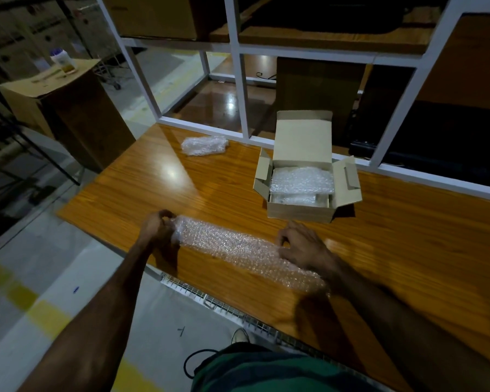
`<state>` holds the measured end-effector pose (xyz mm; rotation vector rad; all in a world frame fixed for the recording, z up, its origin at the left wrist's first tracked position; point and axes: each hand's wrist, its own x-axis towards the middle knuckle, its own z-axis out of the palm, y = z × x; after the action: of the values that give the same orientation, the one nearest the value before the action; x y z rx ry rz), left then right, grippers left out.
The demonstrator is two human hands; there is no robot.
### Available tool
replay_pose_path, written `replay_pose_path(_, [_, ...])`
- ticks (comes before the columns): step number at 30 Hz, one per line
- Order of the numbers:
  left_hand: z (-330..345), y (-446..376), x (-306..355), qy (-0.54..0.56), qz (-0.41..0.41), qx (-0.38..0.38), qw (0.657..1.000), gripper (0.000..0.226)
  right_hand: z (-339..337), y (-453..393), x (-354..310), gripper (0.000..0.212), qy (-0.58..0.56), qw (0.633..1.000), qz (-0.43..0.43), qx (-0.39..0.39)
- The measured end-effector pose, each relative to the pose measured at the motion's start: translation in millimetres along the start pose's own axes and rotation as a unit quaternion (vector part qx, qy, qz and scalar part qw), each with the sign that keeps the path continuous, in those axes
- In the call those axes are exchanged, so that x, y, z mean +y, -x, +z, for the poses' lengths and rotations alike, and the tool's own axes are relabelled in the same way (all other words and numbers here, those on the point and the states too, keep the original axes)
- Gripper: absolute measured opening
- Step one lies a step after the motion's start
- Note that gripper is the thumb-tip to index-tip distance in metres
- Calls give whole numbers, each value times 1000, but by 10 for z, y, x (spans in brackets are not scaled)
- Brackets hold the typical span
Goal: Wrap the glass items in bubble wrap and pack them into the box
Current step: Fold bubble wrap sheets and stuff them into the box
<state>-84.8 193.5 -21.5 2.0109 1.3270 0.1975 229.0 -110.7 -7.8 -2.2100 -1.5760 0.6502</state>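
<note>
Bubble wrap (246,250) roll stretches between your fingers: left hand (157,229) pinches one end, right hand (303,246) grips the other; tuck ends next.

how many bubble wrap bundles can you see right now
3: one held in both hands at the table's near edge, one lying at the far edge, one inside the box; more may be hidden beneath.

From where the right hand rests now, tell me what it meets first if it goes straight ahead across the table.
Probably the cardboard box: the right hand points away from the person, and the box's near wall stands just beyond its fingers, with only bare table between. Depth is uncertain.
</note>
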Motion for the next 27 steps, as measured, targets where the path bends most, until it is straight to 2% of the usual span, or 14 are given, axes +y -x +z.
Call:
replay_pose_path(3, [-27,-43,100,-21,14,-5,1000,21,-48,-14,-64,9,-83,996,24,-27])
replay_pose_path(7, [-165,147,488,88,15,27,996,25,-74,-117,-5,13,-199,977,61,-54])
replay_pose_path(12, [-369,467,1144,150,134,93,975,34,-104,-339,-65,29,-261,959,107,-33])
replay_pose_path(16, [-110,897,1732,106,262,129,951,13,-106,-521,-182,24,-274,953,125,-19])
replay_pose_path(18, [207,1172,1931,64,289,116,948,9,-105,-594,-231,21,-259,960,107,-18])
replay_pose_path(20, [605,1383,1996,-3,302,115,946,15,-84,-645,-253,21,-275,955,111,-26])
replay_pose_path(24, [1332,1606,1821,-90,321,98,938,27,-54,-654,-236,21,-389,905,167,-31])
replay_pose_path(27, [1693,1732,1701,-137,320,62,935,30,-65,-575,-176,14,-507,837,194,-72])
